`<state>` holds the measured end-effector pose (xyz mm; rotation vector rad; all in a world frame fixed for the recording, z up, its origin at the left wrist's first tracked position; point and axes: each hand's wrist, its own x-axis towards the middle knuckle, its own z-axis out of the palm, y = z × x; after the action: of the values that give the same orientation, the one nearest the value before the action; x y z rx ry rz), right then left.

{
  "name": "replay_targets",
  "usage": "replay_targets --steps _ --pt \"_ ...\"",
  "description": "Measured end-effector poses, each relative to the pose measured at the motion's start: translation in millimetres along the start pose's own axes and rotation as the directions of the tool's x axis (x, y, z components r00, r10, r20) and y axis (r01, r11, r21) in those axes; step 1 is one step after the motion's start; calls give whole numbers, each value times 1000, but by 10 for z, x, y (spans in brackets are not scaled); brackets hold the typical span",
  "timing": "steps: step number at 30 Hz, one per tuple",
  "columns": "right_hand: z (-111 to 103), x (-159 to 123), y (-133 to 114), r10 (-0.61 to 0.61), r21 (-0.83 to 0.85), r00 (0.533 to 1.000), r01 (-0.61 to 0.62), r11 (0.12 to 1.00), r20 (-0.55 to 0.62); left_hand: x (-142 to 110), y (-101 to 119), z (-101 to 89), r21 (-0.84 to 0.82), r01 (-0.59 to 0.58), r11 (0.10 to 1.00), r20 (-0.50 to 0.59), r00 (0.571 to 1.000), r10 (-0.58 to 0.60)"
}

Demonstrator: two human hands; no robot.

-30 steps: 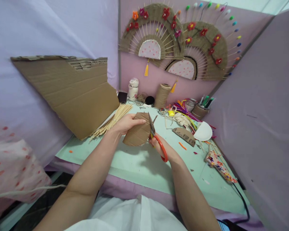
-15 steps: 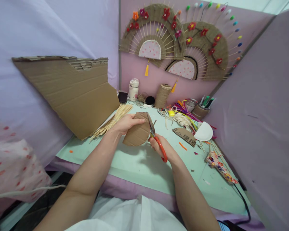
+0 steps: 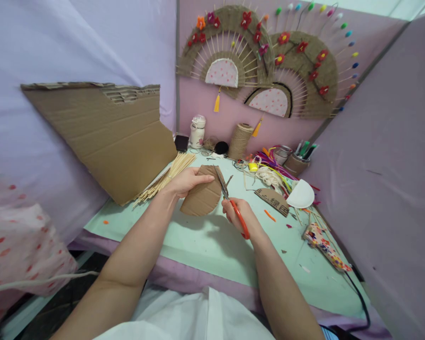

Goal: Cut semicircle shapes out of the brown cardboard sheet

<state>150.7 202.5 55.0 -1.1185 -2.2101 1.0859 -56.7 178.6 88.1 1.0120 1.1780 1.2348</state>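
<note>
My left hand [image 3: 187,182] grips a rounded piece of brown corrugated cardboard [image 3: 201,197] by its top edge, holding it above the green mat [image 3: 205,243]. My right hand [image 3: 241,217] is closed in the orange handles of a pair of scissors [image 3: 233,203]. The blades are parted and sit at the right edge of the cardboard piece, pointing up and away from me.
A big cardboard sheet [image 3: 109,132] leans on the left wall beside a bundle of bamboo sticks [image 3: 166,178]. At the back stand a twine spool [image 3: 240,140], a jar [image 3: 197,132], pipe cleaners [image 3: 272,163] and a pen cup [image 3: 297,160]. A white half-disc [image 3: 301,194], cardboard scrap [image 3: 271,199] and glue gun [image 3: 322,245] lie right.
The scissors and my right hand have drawn back slightly towards me and to the right, and the blades have opened a little wider along the cardboard's edge. My left hand holds still.
</note>
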Motion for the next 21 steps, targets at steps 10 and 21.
replay_targets --steps 10,21 --pt "19 6 -18 32 64 999 -31 997 -22 -1 7 -15 -12 -11 1000 9 1000 12" --pt "24 44 152 -200 114 971 185 976 134 -10 23 17 85 -67 994 -48 996 71"
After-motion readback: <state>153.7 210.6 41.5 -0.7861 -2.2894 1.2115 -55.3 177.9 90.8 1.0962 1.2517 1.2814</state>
